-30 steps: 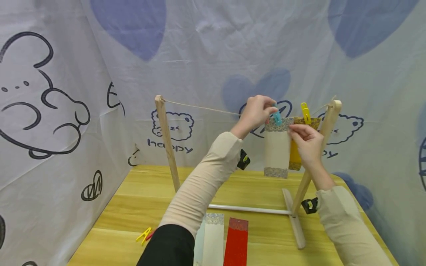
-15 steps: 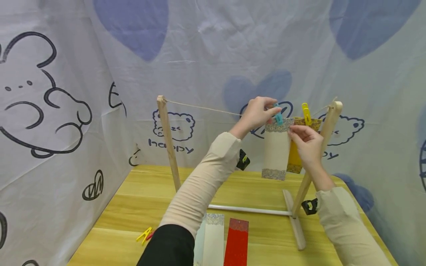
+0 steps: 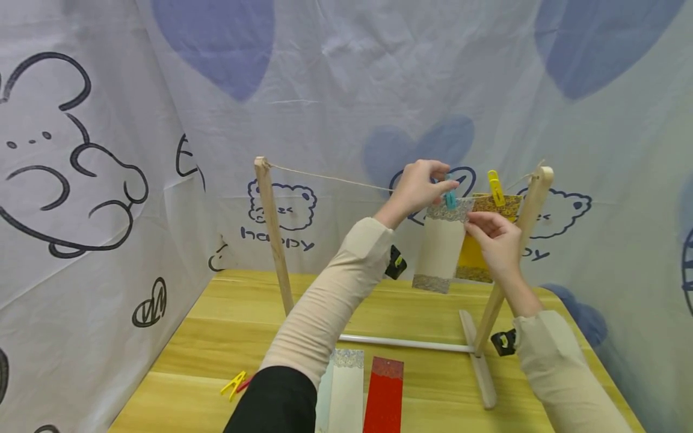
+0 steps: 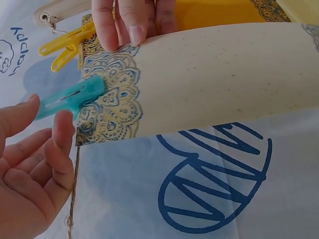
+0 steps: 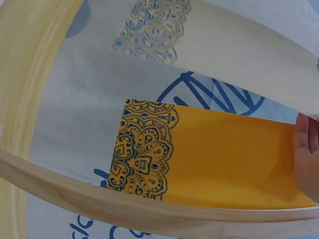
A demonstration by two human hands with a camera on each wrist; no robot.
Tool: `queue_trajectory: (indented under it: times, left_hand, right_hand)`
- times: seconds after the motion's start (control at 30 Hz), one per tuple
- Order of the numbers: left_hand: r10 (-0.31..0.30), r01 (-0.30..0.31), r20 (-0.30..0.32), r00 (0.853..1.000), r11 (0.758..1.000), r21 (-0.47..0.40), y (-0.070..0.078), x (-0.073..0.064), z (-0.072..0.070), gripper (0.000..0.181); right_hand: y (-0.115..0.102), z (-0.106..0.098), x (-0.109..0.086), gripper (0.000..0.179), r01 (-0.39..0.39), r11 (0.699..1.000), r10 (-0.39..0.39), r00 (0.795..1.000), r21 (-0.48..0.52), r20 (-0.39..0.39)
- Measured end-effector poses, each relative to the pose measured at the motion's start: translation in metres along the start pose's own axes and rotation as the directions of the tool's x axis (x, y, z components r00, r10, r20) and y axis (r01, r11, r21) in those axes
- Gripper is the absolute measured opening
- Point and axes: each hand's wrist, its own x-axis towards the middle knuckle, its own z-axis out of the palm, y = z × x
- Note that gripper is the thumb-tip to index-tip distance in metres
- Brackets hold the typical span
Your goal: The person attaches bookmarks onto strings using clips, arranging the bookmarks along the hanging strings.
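Observation:
A cream card [image 3: 440, 246] with a blue patterned band hangs at the line, its lower end swung to the left. My left hand [image 3: 421, 185] holds a teal clothespin [image 4: 75, 95] by its handle end, thumb on one side and fingers on the other; the pin's tip lies over the card's patterned band. With my right hand [image 3: 498, 240] I pinch the card's right edge just below that band; the thumb is hidden in the left wrist view. Behind it hangs an orange-yellow card [image 5: 229, 154], with a yellow clothespin [image 3: 495, 188] at its top.
A string [image 3: 330, 177] runs between two wooden posts [image 3: 271, 234]. On the table [image 3: 178, 355] lie a red card [image 3: 384, 391], a cream card [image 3: 346, 391], and a yellow clothespin [image 3: 234, 383] beside a red one. A white bar [image 3: 406, 342] crosses low at the stand.
The cream card's lower end has swung left, and the orange-yellow card behind has shifted left too. Both hands and the teal clothespin have dropped slightly, with the string sagging.

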Motion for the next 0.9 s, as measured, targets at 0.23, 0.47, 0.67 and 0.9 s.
queue_trajectory:
  times: [0.23, 0.47, 0.67, 0.9]
  left_hand:
    - [-0.01, 0.01, 0.016, 1.0, 1.0, -0.003, -0.001, 0.0, 0.001, 0.043]
    - [0.011, -0.011, 0.014, 1.0, 1.0, 0.001, -0.002, -0.001, 0.001, 0.041]
    - [0.02, -0.02, 0.01, 1.0, 1.0, -0.013, -0.003, -0.004, 0.0, 0.04]
    - [0.04, -0.04, 0.004, 0.999, 0.998, -0.042, -0.005, -0.007, -0.002, 0.038]
  right_hand:
    - [0.0, -0.001, -0.003, 0.015, -0.039, 0.999, 0.04, 0.999, -0.013, 0.017]
    - [-0.013, 0.001, -0.009, 0.014, -0.021, 1.0, 0.022, 0.999, -0.014, 0.049]
    - [-0.021, 0.003, -0.016, 0.013, 0.008, 0.996, -0.002, 0.998, -0.092, 0.065]
    - [-0.02, 0.003, -0.023, 0.012, 0.014, 0.988, -0.006, 0.999, -0.154, 0.053]
